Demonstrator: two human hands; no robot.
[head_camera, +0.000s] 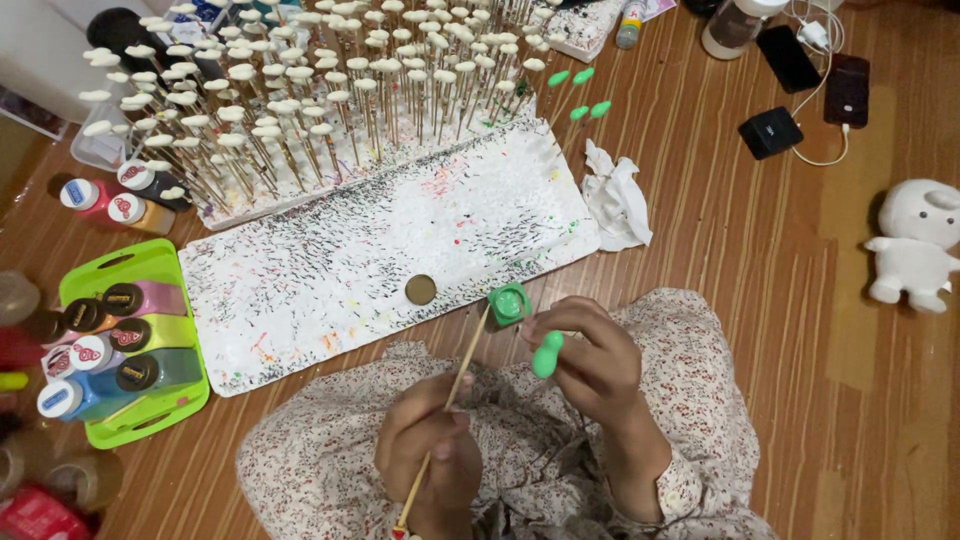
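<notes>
Painting step: left hand (425, 440) grips brush (452, 388), right hand (590, 350) pinches green piece (546, 353); next stroke needs steady aim.

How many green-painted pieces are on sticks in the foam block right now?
4: two upper, two lower, at the foam block's right end; others may be hidden.

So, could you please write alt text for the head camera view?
Seen from above, a person's left hand holds a thin wooden stick while the right hand pinches a small green painted piece over a floral-clothed lap. Ahead lie a paint-speckled foam board, rows of white-tipped sticks and paint bottles.
</notes>
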